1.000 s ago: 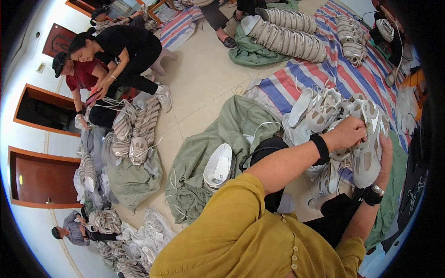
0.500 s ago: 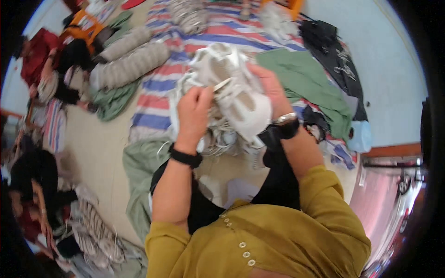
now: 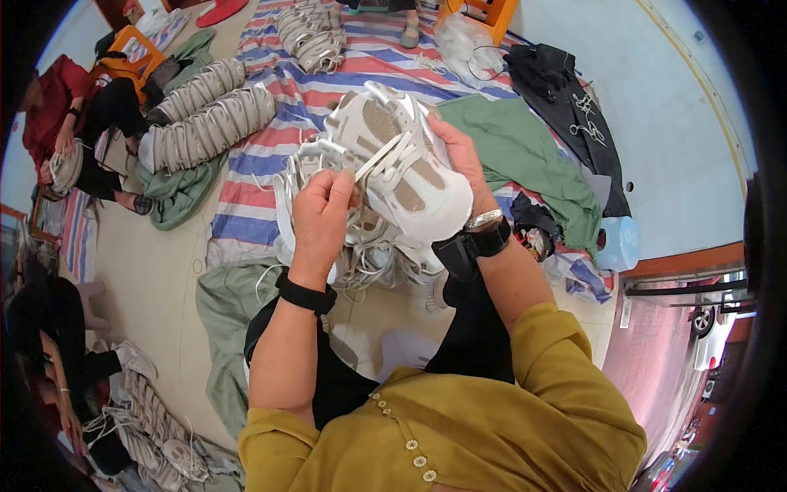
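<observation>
A white and beige lace-up sneaker [image 3: 424, 189] is held up in front of me, its toe pointing down to the right. My right hand [image 3: 465, 160] grips it along its right side, the palm hidden behind the upper. My left hand [image 3: 322, 211] is closed in a pinch on a flat white shoelace [image 3: 379, 157], which runs taut from the sneaker's lacing to my fingertips. Below and behind the held sneaker, several more white sneakers [image 3: 385, 261] lie bunched together with loose laces, partly covered by it and by my left hand.
Striped sheeting [image 3: 254, 209] covers the floor ahead. Long rows of nested sneakers [image 3: 215, 129] lie at the left, and another shoe bundle [image 3: 310, 37] lies farther off. Green cloth [image 3: 525, 152] spreads at the right, near a pale blue container [image 3: 617, 244]. Other people sit along the left.
The view has shifted slightly, and the picture is sharper. Both hands still hold the sneaker and its lace, with the sneaker's laced front turned more into view.
</observation>
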Tool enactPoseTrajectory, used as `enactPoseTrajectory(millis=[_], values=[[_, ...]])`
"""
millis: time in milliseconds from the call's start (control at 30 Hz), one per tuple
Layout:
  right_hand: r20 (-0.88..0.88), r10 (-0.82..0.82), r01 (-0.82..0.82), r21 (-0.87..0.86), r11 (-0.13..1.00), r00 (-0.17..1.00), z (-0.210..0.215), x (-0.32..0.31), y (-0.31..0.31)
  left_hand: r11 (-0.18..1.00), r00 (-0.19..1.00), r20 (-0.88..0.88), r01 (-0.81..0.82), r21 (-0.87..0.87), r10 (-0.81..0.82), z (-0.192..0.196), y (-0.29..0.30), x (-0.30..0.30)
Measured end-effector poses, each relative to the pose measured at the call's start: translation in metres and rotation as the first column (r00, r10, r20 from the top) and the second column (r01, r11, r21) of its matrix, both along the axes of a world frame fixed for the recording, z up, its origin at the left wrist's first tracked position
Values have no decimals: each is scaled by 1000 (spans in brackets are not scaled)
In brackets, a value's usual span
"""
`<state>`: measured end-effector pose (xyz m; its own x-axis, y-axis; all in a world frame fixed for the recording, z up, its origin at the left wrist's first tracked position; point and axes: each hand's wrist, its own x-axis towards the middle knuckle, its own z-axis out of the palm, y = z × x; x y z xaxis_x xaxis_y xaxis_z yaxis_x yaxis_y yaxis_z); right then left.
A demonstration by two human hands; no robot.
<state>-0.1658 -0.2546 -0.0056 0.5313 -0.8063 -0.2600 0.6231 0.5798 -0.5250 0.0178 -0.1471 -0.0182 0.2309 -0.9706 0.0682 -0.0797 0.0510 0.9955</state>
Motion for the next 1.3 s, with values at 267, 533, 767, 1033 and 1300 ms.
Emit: enactPoseTrajectory(millis=[267, 533, 767, 1033, 1300], values=[[135, 3, 3, -43, 999, 991, 1, -2, -5, 994, 996, 21, 81, 77, -83, -11, -1, 1], [152, 10, -3, -50, 999, 988, -3, -5, -7, 998, 996, 69, 48, 47, -51, -14, -5, -6], [251, -11, -23, 133, 991, 968, -18, -11, -16, 986, 988, -108, 125, 108, -113, -13, -7, -7], [117, -247, 221, 200, 955, 962, -13, -18, -23, 990, 955, -269, -100, 97, 123, -1, -8, 2], [294, 56, -45, -42, 998, 954, 2, -18, -10, 933, 962, -216, 224, 283, -166, -11, -7, -7]])
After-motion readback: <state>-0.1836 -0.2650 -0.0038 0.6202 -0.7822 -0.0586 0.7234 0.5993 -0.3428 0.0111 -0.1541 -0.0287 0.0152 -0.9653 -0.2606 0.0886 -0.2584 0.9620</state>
